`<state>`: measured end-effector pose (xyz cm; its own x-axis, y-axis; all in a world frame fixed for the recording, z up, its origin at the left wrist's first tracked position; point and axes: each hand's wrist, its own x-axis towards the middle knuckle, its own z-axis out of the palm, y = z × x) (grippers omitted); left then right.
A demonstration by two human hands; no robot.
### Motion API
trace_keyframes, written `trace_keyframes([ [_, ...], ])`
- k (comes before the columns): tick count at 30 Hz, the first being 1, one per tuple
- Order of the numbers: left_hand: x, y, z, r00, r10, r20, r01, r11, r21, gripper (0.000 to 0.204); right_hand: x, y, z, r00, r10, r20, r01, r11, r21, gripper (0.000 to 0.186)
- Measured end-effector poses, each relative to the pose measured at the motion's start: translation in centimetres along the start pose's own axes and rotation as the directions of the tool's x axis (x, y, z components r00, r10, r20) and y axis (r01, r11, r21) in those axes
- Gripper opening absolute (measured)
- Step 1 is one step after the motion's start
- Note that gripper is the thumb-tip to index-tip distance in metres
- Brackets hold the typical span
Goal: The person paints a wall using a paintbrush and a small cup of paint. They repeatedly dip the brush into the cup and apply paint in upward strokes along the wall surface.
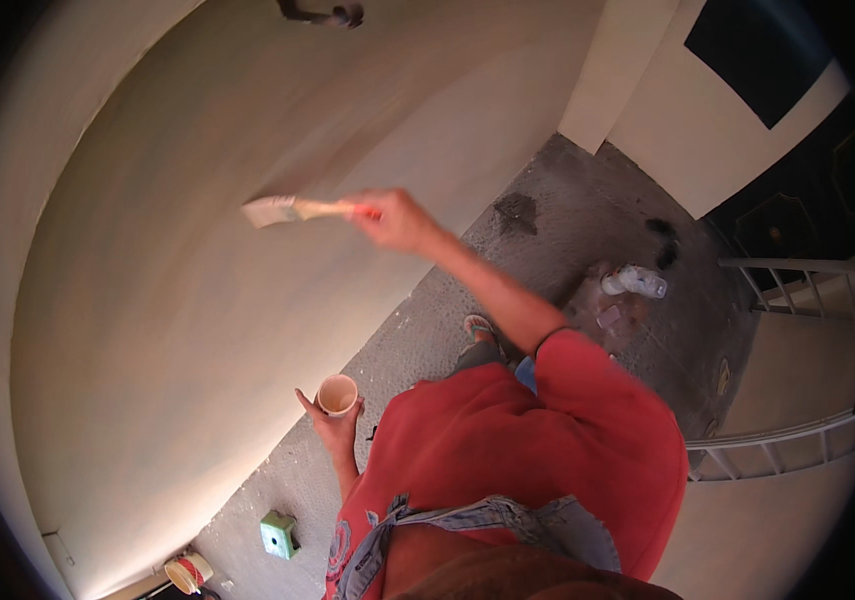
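Observation:
A wide flat paintbrush [310,209] is gripped by its handle in my right hand [396,222], my arm stretched out before me. Its bristles point left, at or very close to the pale beige wall [188,290]; whether they touch, I cannot tell. Lower down and nearer my body, my left hand [336,434] is wrapped round a small cup [338,392], held upright with the mouth facing up. The cup's inside looks pinkish-beige; how full it is does not show clearly.
On the grey floor stand a green stool [278,535] and a white bucket [188,572] at lower left. To the right lie a crumpled clear plastic bag [636,282] and dark scraps [664,240]. A metal ladder [788,455] and a dark door [798,190] are at the right.

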<state>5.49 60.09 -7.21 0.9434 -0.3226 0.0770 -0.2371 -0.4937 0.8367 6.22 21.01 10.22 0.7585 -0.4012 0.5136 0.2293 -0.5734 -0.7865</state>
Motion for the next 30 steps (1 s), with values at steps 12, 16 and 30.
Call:
trace_keyframes([
  [12,2.4,4.5,4.6,0.998,-0.059,-0.012,0.059,0.998,0.003,0.135,9.2,13.5,-28.4,0.975,0.07,-0.211,-0.107,0.98,-0.169,0.033],
  [16,3.9,7.7,7.9,0.998,-0.064,-0.029,0.065,0.997,0.048,0.134,11.2,16.7,-34.7,0.966,0.135,-0.22,-0.181,0.962,-0.205,0.034],
  [30,8.1,14.7,16.6,0.997,-0.063,0.033,0.062,0.998,0.022,0.134,16.0,26.0,-52.2,0.914,-0.015,-0.405,-0.188,0.869,-0.458,0.037],
])
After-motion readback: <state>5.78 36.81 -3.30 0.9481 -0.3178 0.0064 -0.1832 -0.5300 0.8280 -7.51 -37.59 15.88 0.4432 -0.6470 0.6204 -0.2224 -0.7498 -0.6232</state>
